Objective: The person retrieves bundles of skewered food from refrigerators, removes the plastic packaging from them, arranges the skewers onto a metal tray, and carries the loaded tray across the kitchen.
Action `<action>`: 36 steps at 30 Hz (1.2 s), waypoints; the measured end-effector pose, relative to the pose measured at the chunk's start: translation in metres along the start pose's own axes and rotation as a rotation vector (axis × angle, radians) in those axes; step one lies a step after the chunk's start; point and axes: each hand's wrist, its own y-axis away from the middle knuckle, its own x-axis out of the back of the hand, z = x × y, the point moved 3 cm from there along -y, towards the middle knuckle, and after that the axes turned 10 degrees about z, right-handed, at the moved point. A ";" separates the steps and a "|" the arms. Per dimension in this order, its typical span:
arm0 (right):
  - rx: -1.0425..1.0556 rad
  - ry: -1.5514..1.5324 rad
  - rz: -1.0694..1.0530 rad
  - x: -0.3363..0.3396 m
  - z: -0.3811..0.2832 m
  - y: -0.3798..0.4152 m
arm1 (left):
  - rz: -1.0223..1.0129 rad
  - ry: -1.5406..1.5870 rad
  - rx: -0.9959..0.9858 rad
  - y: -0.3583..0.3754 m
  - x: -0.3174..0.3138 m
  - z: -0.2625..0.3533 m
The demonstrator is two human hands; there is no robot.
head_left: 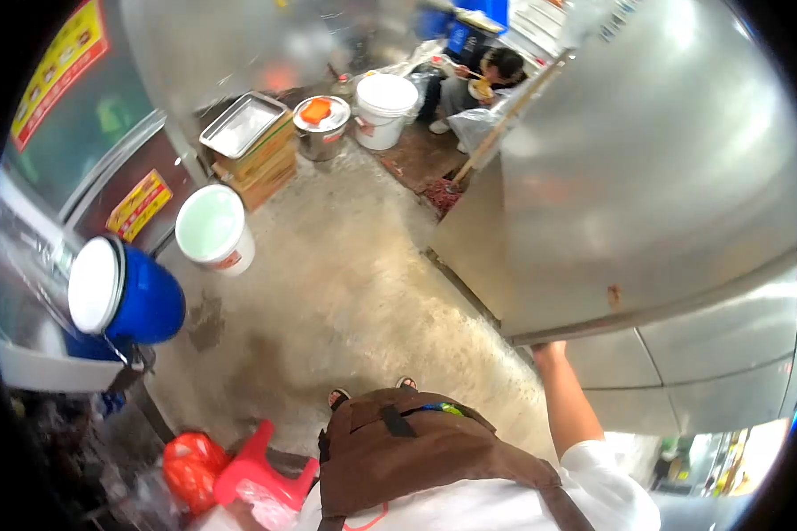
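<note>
My right arm reaches forward, and my right hand (549, 351) is at the lower edge of a large stainless steel surface (655, 177) on the right. Its fingers are hidden behind or under that edge. At the bottom left, a blurred bit of skin beside a pink plastic stool (261, 478) may be my left hand; its fingers cannot be made out. A brown apron (434, 451) covers my front.
A white bucket (212, 228) and a blue barrel (150, 296) stand at the left. Farther back are a metal tray (243, 124) on boxes, a lidded steel pot (321, 142), a white lidded bucket (383, 124), a mop (505, 124) and a crouching person (460, 97).
</note>
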 end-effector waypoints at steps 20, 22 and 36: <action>-0.051 0.109 -0.153 0.121 0.054 -0.054 | -0.325 0.710 -1.300 0.489 -0.196 0.534; -0.077 0.115 -0.059 0.146 0.050 -0.073 | -0.320 0.761 -1.341 0.517 -0.197 0.526; 0.127 0.200 -0.013 0.087 0.075 -0.181 | -0.487 0.404 -1.817 0.541 -0.245 0.486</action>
